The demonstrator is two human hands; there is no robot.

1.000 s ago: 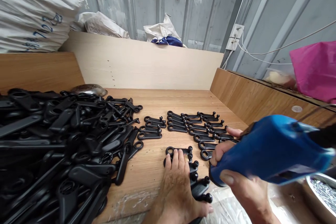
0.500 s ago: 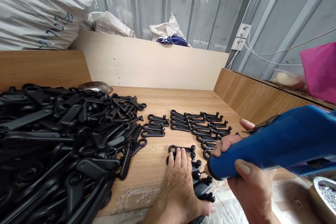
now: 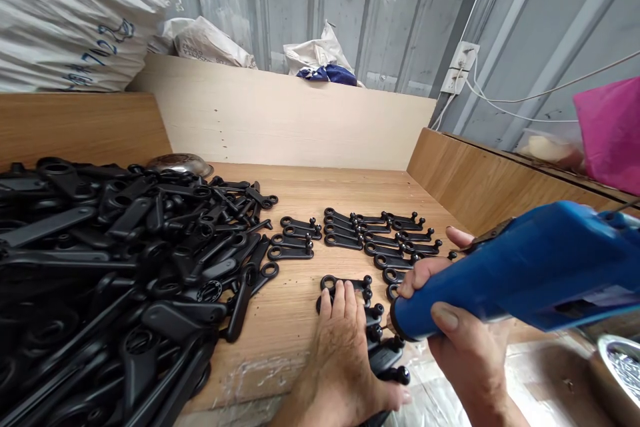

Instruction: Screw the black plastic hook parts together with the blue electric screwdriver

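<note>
My left hand (image 3: 343, 353) lies flat on the wooden bench with fingers stretched out, pressing on a few black plastic lever parts (image 3: 380, 347) near the front edge. My right hand (image 3: 460, 340) is wrapped round a blue power screwdriver (image 3: 530, 273); its nose points down-left at the parts just right of my left hand. Beyond my fingers, rows of the same black parts (image 3: 375, 237) lie laid out side by side.
A big heap of black parts (image 3: 115, 267) fills the left of the bench (image 3: 295, 320). A metal bowl (image 3: 180, 163) sits behind the heap, another metal bowl (image 3: 617, 367) at the right edge. Wooden side walls box in the bench. White sacks (image 3: 75, 13) are stacked at back left.
The blue screwdriver swung up and its nose came in closer to the parts beside my left hand. My left hand stayed flat in place.
</note>
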